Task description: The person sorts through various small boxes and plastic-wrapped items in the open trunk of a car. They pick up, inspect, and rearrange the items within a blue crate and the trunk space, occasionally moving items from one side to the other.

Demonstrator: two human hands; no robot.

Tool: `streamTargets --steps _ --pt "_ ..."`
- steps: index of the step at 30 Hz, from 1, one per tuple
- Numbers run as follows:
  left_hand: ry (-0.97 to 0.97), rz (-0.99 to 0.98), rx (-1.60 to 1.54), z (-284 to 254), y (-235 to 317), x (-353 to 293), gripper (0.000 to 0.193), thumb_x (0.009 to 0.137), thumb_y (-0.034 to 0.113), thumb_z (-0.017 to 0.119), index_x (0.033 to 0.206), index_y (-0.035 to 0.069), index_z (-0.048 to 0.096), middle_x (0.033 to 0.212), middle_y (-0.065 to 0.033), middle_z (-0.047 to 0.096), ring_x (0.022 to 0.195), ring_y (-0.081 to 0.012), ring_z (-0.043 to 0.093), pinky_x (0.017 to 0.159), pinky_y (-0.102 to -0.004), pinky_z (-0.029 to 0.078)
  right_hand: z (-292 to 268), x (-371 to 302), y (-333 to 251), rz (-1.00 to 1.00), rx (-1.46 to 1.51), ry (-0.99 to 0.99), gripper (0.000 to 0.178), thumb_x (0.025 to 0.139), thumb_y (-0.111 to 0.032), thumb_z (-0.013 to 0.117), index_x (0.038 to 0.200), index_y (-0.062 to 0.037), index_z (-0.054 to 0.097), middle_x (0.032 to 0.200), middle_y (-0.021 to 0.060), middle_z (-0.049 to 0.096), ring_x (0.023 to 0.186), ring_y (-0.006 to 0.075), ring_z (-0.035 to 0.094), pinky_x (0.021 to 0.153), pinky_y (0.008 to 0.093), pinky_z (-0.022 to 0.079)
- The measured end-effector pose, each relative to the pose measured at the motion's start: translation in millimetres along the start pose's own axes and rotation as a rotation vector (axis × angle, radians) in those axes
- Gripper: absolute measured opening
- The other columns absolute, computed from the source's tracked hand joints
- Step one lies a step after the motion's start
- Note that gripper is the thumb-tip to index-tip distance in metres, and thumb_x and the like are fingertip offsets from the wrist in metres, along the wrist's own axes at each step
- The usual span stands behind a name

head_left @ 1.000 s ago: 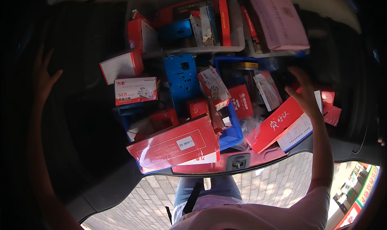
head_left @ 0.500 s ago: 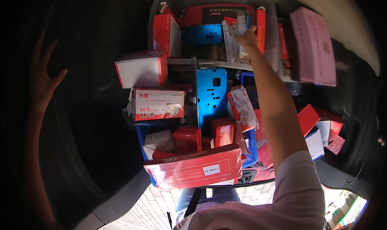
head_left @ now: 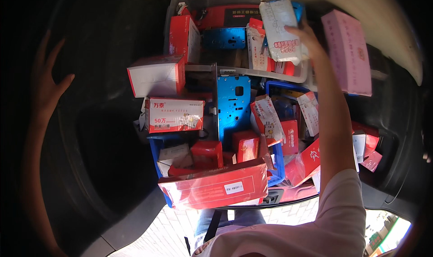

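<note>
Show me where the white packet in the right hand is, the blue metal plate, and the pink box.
white packet point(head_left: 281, 30), head view, middle of its wrapped face
blue metal plate point(head_left: 233, 106), head view, flat middle of the plate
pink box point(head_left: 348, 52), head view, middle of its broad pink side
</note>
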State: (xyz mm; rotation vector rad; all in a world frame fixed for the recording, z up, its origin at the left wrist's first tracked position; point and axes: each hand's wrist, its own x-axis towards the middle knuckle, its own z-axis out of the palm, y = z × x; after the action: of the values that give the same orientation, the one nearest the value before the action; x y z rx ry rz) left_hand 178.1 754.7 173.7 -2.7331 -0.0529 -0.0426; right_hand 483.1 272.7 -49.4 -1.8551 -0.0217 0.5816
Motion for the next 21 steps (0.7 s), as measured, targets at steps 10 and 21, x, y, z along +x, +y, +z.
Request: streamTargets --steps 10,21 --pt "0.012 0.018 0.023 -2 -3 -3 0.069 0.07 0.019 0.072 0.132 0.018 0.04 0.146 -0.0071 0.021 0.133 -0.0296 0.024 0.106 -0.0486 0.028 48 50 102 0.044 -0.58 0.1 0.057 0.073 -0.014 0.071 0.124 -0.0087 0.048 0.119 0.0169 0.049 0.109 0.0321 0.051 0.092 0.0372 0.042" --pt "0.034 0.002 -0.042 -5 7 3 0.07 0.069 0.021 0.073 0.131 0.018 0.041 0.145 -0.0073 0.021 0.133 -0.03 0.024 0.106 -0.0485 0.028 259 -14 -23 -1.228 -1.182 -0.275 0.056 0.077 -0.002 0.056 0.125 -0.0295 0.049 0.137 0.0065 0.036 0.127 0.024 0.032 0.103 0.0501 0.028"
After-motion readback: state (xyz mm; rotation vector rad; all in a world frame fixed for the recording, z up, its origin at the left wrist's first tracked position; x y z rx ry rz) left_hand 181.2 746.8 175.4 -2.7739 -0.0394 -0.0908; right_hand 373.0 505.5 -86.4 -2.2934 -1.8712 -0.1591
